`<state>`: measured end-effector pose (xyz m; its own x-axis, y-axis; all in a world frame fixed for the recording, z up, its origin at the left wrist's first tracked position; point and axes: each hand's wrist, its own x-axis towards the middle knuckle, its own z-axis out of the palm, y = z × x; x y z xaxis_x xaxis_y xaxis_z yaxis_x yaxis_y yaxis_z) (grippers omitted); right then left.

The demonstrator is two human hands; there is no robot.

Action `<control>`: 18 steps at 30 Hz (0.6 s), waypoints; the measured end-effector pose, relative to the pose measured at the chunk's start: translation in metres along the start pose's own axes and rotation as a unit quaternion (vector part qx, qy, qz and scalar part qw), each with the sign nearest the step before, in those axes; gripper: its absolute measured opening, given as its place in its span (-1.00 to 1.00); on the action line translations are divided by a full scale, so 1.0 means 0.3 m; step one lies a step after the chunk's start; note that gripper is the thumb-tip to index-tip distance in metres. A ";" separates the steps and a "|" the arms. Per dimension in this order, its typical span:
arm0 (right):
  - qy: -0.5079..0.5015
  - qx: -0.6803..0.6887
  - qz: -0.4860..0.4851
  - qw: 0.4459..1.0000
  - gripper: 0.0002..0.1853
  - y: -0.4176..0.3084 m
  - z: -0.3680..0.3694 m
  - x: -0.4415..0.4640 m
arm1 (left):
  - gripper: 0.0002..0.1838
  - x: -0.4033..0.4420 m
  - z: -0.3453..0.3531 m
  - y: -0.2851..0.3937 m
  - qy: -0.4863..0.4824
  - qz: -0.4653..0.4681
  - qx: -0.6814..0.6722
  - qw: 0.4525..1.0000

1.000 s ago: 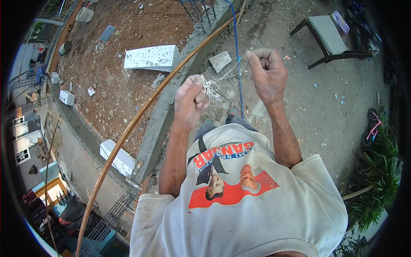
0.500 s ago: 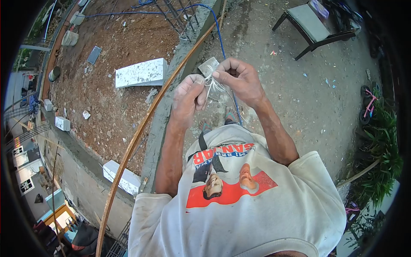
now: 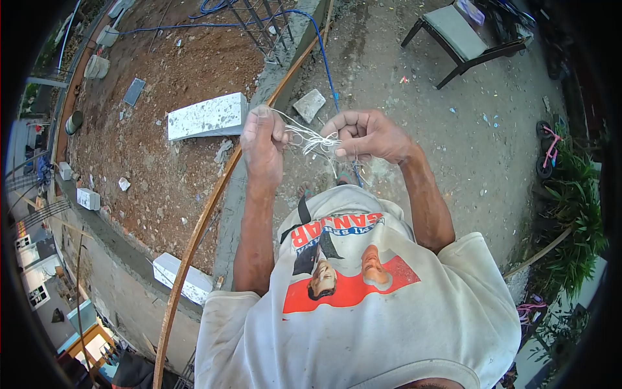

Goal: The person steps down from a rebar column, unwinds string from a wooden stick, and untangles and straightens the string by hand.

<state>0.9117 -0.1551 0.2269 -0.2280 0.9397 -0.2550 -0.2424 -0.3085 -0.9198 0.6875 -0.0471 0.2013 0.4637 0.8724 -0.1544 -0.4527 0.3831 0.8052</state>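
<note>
A loose, tangled bundle of white string (image 3: 315, 141) stretches between my two hands. My left hand (image 3: 264, 139) is closed, thumb pressed on the fingers, pinching strands that run off to the bundle. On the other side, my right hand (image 3: 369, 136) pinches the bundle between thumb and bent fingers. Some strands dangle below, above my feet. Both hands are held up in front of my body, over the ground. A grey block (image 3: 309, 105) lies on the ground beyond the string.
A wooden strip (image 3: 207, 211) slants along the concrete ledge (image 3: 227, 240) at my left. White blocks (image 3: 207, 117) lie on the reddish soil. A blue hose (image 3: 329, 68) runs ahead, near upright rebar (image 3: 262, 29). A dark-framed chair (image 3: 457, 35) and a small pink bike (image 3: 549, 150) stand right.
My hands have moved apart, the left hand going left and the right hand slightly right. The string between them is now spread wider. The view has shifted a little.
</note>
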 end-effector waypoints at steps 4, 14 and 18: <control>-0.018 -0.135 -0.020 0.990 -0.81 0.025 -0.005 -0.012 | -0.73 0.029 -0.052 0.044 0.049 0.086 0.067 0.993; 0.327 0.014 -0.235 0.915 -0.79 0.031 0.025 0.103 | -0.74 0.031 -0.074 0.031 0.072 0.151 0.161 0.973; 0.288 0.222 -0.227 0.903 -0.73 0.004 0.057 0.099 | -0.77 0.011 -0.030 0.076 0.026 0.054 -0.057 0.997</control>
<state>0.8886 -0.1301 0.2234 0.4884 0.8655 -0.1112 -0.5701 0.2200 -0.7916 0.6719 -0.0329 0.2139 0.3679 0.9242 -0.1024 -0.5828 0.3150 0.7491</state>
